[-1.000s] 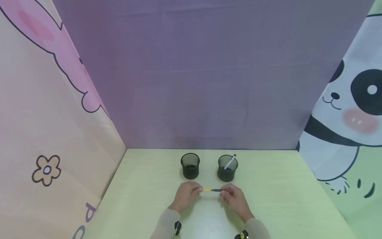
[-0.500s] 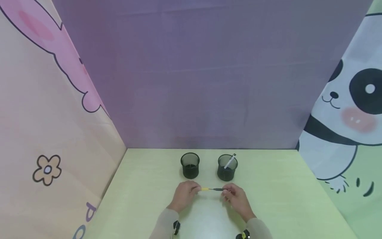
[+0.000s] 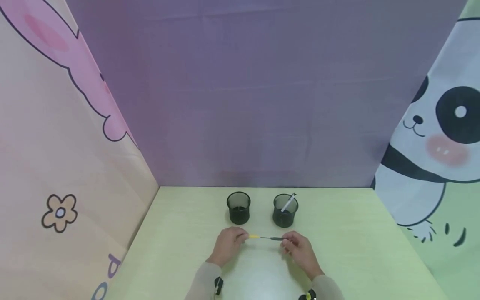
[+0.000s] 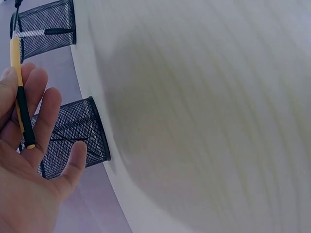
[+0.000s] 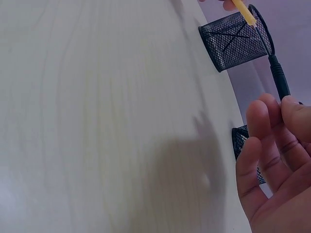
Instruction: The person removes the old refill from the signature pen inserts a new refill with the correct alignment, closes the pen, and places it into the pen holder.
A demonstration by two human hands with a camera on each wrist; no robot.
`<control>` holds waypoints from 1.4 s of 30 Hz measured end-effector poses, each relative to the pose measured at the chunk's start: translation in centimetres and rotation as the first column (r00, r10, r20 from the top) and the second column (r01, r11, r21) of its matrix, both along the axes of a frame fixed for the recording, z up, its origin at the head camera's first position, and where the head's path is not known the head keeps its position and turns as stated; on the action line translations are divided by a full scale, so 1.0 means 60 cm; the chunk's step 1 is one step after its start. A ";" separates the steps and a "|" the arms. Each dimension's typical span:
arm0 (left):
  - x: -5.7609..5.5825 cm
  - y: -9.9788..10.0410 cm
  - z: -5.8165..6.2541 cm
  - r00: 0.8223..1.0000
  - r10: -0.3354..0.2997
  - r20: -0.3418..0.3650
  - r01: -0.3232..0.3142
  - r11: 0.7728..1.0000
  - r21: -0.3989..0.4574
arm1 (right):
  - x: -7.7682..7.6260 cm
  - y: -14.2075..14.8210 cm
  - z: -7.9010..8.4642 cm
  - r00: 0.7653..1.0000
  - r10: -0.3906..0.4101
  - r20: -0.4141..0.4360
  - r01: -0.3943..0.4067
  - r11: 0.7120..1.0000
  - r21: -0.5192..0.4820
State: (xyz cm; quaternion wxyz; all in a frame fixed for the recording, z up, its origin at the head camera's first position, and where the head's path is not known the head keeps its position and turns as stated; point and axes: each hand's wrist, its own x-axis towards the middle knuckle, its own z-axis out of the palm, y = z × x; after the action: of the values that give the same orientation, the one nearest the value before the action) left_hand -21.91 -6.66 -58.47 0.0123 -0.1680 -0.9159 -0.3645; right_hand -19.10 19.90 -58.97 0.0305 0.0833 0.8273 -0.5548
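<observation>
A ballpoint pen is drawn apart between the two hands, above the table. My left hand (image 3: pixel 228 243) pinches its yellow barrel (image 4: pixel 16 53), which has a dark section toward the palm in the left wrist view. With thumb and fingertips, my right hand (image 3: pixel 300 250) holds the black ribbed grip part (image 5: pixel 278 75). A thin refill (image 5: pixel 263 41) spans the gap from the grip part to the barrel's end. The lower fingers of both hands are spread loosely beneath.
Beyond the hands stand two black mesh pen cups, a left cup (image 3: pixel 238 214) and a right cup (image 3: pixel 285 218). A white pen (image 3: pixel 288 203) leans in the right one. The pale table (image 3: pixel 180 250) meets a purple backdrop (image 3: pixel 262 104).
The hands have moved apart, left hand leftward and right hand slightly rightward. The gap between yellow barrel and black grip part has widened, exposing the thin refill.
</observation>
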 end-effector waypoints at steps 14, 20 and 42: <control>-0.001 -0.014 -0.010 1.000 0.018 -0.005 -0.018 1.000 -0.007 | -0.002 0.006 0.001 1.000 -0.014 0.012 0.014 1.000 0.015; 0.001 -0.009 -0.016 1.000 0.021 0.005 -0.021 0.999 -0.042 | 0.000 0.008 0.003 1.000 -0.017 0.012 0.017 1.000 0.003; -0.002 0.013 -0.021 0.999 0.006 -0.043 -0.011 0.992 -0.125 | -0.004 0.010 -0.003 0.999 -0.030 0.018 0.030 0.999 -0.025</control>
State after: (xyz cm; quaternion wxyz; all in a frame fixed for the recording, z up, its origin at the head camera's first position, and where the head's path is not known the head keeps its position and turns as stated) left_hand -22.05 -5.89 -59.72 0.0228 -0.1723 -0.9372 -0.3025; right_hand -19.36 20.48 -59.15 0.0306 0.1003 0.8184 -0.5650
